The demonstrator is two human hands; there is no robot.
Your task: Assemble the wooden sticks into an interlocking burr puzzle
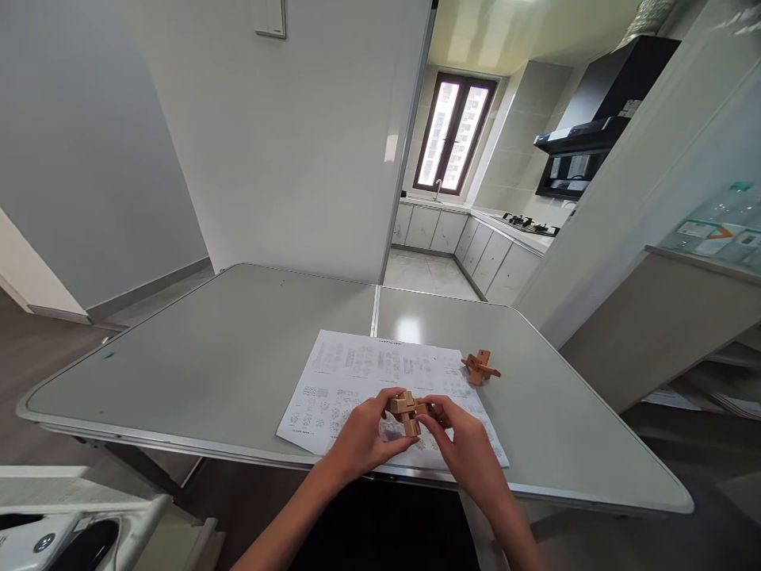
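Both of my hands hold a small wooden interlocking puzzle [407, 406] just above a printed sheet. My left hand [367, 432] grips it from the left, fingers behind and thumb below. On the other side, the thumb and fingers of my right hand [460, 436] pinch its right end. Its light wooden blocks cross each other; the right part is partly covered by my fingers. Under my hands, the white instruction sheet [321, 365] carries rows of small diagrams too fine to read. A second, darker brown wooden puzzle [480, 367] rests at the sheet's upper right edge.
The grey-green table [238, 357] has a metal seam [376, 311] across its middle. A small teal object [108, 354] lies near the left edge. Plastic bottles [722, 218] stand on a shelf at right. Beyond the doorway is a kitchen with a gas stove [528, 224].
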